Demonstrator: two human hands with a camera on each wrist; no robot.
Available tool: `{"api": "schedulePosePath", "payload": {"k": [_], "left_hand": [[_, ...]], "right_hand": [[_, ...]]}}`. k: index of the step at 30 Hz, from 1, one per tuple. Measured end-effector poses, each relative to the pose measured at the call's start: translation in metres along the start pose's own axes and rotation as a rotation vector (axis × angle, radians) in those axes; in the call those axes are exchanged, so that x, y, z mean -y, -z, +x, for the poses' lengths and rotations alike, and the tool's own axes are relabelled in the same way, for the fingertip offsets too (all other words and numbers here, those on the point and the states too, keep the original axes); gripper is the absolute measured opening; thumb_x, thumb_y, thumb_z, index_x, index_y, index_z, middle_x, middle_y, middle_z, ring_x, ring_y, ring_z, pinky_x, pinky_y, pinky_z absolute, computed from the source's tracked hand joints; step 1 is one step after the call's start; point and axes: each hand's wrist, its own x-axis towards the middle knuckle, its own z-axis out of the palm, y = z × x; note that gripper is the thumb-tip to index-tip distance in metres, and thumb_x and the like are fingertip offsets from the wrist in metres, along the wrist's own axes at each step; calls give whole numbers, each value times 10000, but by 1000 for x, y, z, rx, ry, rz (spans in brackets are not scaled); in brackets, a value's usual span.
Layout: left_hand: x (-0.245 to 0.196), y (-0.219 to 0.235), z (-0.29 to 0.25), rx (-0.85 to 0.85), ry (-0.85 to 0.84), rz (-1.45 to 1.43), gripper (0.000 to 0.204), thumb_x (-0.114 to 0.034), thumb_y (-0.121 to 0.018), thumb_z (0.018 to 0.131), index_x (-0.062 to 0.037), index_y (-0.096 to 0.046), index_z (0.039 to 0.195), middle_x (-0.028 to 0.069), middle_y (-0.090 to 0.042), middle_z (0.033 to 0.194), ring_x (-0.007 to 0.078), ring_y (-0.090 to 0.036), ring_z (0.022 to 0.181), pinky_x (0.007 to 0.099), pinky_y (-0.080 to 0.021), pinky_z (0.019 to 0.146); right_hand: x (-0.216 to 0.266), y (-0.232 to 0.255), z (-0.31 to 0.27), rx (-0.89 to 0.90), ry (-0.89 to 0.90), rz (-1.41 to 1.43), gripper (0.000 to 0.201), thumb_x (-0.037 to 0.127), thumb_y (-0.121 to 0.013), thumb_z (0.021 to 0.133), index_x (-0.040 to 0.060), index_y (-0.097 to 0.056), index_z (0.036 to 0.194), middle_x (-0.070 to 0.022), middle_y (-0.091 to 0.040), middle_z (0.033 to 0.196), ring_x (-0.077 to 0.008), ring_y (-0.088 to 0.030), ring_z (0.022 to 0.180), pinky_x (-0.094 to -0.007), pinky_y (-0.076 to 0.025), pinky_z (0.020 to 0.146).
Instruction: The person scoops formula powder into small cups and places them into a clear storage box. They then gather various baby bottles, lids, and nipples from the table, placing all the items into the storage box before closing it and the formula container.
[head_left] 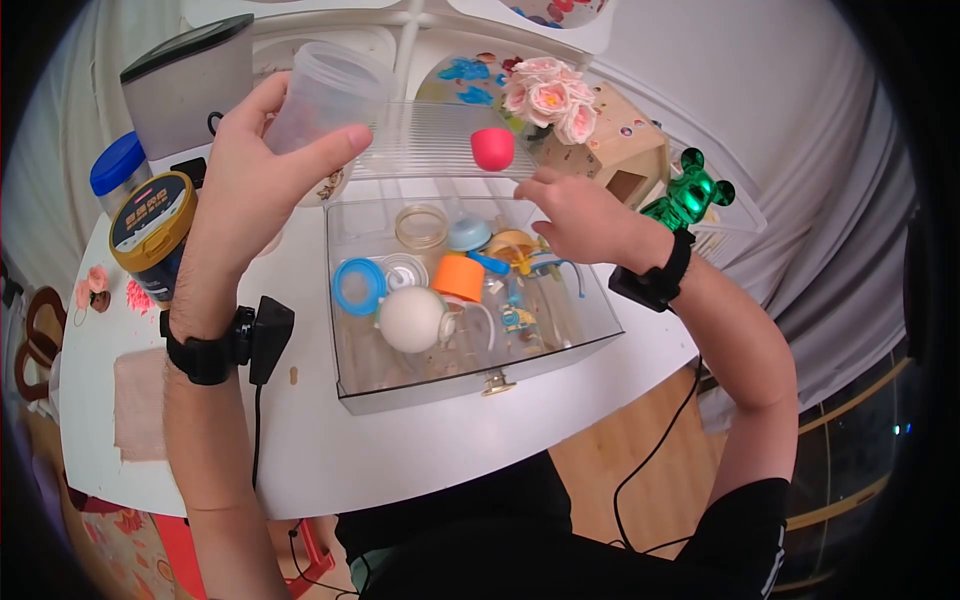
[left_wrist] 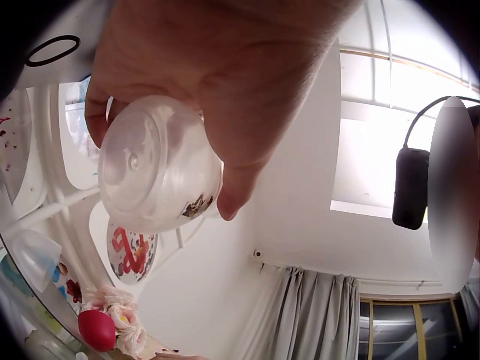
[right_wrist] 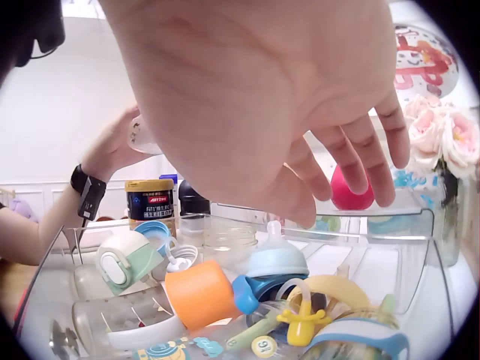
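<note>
My left hand (head_left: 265,160) grips a translucent plastic cup (head_left: 335,95), thumb on one side and fingers on the other; its base faces the left wrist view, with a small dark print near the thumb. My right hand (head_left: 590,215) hovers over the back right of a clear box (head_left: 480,365), fingers loosely bent, nothing in them. Just beyond its fingertips a pinkish-red rounded piece (head_left: 492,149) sits on the ribbed clear lid (head_left: 425,140). Inside the box lie an orange cap (head_left: 458,278), a light blue bottle nipple top (right_wrist: 277,259), a blue ring (head_left: 359,286) and a yellow pacifier piece (right_wrist: 301,324).
Pink flowers (head_left: 548,98) and a green shiny bear figure (head_left: 690,192) stand behind and right of the box. On the left are a yellow-lidded tub (head_left: 152,235), a blue-lidded jar (head_left: 120,165) and a grey bin (head_left: 190,90). A pinkish cloth (head_left: 140,405) lies on the white table (head_left: 430,470).
</note>
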Motion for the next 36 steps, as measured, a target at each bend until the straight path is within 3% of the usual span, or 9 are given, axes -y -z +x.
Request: {"api": "schedulePosePath", "payload": {"k": [4, 7, 13, 16, 22, 28, 31, 34, 36], "left_hand": [[-2, 3, -1, 23, 18, 15, 498, -282, -879, 877, 3, -688, 1238, 71, -746, 1056, 118, -686, 940, 293, -558, 837], [-2, 3, -1, 26, 22, 45, 517, -299, -879, 870, 6, -689, 1242, 81, -750, 1067, 129, -695, 957, 301, -562, 858], [0, 0, -2, 2, -15, 83, 555, -319, -883, 853, 9, -690, 1257, 97, -755, 1086, 152, -708, 990, 316, -566, 894], [3, 0, -1, 4, -31, 106, 564, -327, -884, 852, 8, -690, 1262, 99, -756, 1091, 157, -710, 993, 318, -567, 897], [-3, 2, -2, 71, 40, 128, 552, -259, -847, 890, 5, -664, 1339, 85, -741, 1187, 151, -682, 1067, 312, -537, 944], [0, -1, -2, 22, 8, 122, 581, -350, -882, 854, 11, -688, 1265, 113, -760, 1105, 173, -718, 1008, 335, -572, 911], [-3, 0, -2, 45, 33, 113, 576, -345, -881, 853, 11, -686, 1263, 112, -757, 1108, 172, -711, 1008, 337, -568, 916], [-3, -2, -3, 39, 13, 113, 567, -337, -880, 853, 11, -686, 1255, 108, -755, 1115, 170, -702, 1021, 338, -561, 929], [-1, -3, -3, 24, -5, 115, 562, -331, -881, 850, 12, -686, 1250, 104, -754, 1122, 168, -697, 1034, 338, -556, 942]], "right_hand": [[-5, -13, 13, 269, -140, 38, 351, 129, -705, 932, 5, -697, 1260, -208, -753, 1175, -399, -719, 1109, -469, -580, 960], [-10, -32, 22, 272, -186, 164, 369, 224, -718, 954, -34, -719, 1217, -271, -751, 1136, -435, -719, 1102, -477, -576, 961], [-18, -55, 34, 286, -233, 228, 534, 370, -728, 987, -64, -632, 1282, -279, -739, 1163, -390, -730, 1096, -442, -575, 941], [-8, -44, 32, 364, -323, 305, 601, 431, -681, 1008, -92, -598, 1292, -299, -723, 1206, -411, -711, 1153, -460, -553, 996], [-36, -80, 35, 231, -393, 457, 544, 434, -631, 1042, -69, -621, 1247, -268, -741, 1146, -389, -726, 1097, -455, -560, 966], [-28, -59, 32, 331, -334, 393, 589, 484, -660, 1002, -82, -726, 1151, -253, -766, 1062, -334, -749, 994, -427, -578, 891], [-28, -61, 38, 481, -377, 423, 607, 485, -701, 969, -92, -753, 1150, -245, -772, 1073, -316, -746, 987, -418, -569, 888], [-24, -58, 34, 511, -358, 514, 639, 477, -723, 981, -107, -717, 1239, -221, -754, 1168, -306, -729, 1045, -397, -563, 926], [-21, -55, 33, 473, -378, 516, 637, 462, -745, 958, -111, -716, 1235, -220, -756, 1143, -301, -730, 1038, -396, -563, 925]]}}
